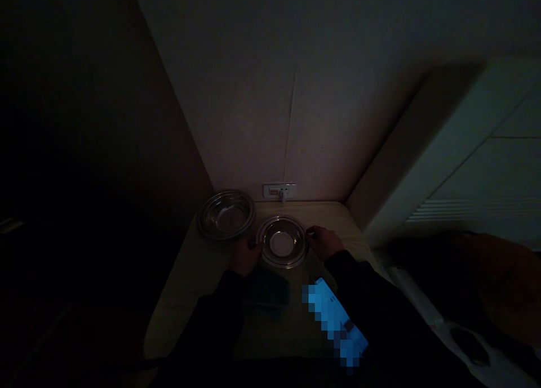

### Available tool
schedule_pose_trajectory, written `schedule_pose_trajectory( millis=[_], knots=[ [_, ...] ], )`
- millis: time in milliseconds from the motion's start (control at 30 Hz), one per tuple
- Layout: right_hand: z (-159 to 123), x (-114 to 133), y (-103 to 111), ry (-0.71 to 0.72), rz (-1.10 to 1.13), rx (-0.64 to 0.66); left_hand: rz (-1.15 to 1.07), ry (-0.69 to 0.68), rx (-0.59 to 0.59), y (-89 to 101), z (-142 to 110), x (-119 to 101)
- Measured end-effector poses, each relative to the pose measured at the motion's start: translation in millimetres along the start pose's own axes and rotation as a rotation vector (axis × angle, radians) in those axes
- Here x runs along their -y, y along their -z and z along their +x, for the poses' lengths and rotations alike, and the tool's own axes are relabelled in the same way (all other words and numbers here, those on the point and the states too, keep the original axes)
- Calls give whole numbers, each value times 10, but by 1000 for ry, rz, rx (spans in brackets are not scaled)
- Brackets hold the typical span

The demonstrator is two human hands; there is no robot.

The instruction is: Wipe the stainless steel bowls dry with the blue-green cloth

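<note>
A shiny metal bowl (282, 244) with a wide rim sits near the middle of the wooden table (203, 286). My left hand (245, 255) grips its left rim, thumb against the edge. On the opposite side, my right hand (324, 242) pinches the right rim between thumb and fingers. Larger metal bowls (226, 215), apparently nested, stand at the back left, just beyond my left hand. A dark teal, box-like item (267, 288) lies in front of the held bowl, partly behind my left sleeve. The dim light hides finer detail.
A phone with a lit blue screen (338, 317), partly pixelated, lies beside my right forearm. On the wall behind the table is a socket (279, 191) with a plug in it. A pale panelled cabinet (473, 168) stands at the right. The left side is very dark.
</note>
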State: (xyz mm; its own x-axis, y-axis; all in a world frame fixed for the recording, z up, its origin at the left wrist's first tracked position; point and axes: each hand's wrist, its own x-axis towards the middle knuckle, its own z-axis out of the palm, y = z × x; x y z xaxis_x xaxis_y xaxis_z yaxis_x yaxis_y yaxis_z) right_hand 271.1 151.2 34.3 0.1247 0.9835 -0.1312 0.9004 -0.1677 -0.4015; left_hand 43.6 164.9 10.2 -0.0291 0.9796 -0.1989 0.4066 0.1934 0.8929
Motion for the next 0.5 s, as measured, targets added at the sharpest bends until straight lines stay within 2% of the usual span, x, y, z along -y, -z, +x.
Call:
schedule_pose_trajectory(
  millis=[500],
  knots=[
    [99,-41,-70,-76,156,-9,-27,38,-29,-26,-4,-26]
  ],
)
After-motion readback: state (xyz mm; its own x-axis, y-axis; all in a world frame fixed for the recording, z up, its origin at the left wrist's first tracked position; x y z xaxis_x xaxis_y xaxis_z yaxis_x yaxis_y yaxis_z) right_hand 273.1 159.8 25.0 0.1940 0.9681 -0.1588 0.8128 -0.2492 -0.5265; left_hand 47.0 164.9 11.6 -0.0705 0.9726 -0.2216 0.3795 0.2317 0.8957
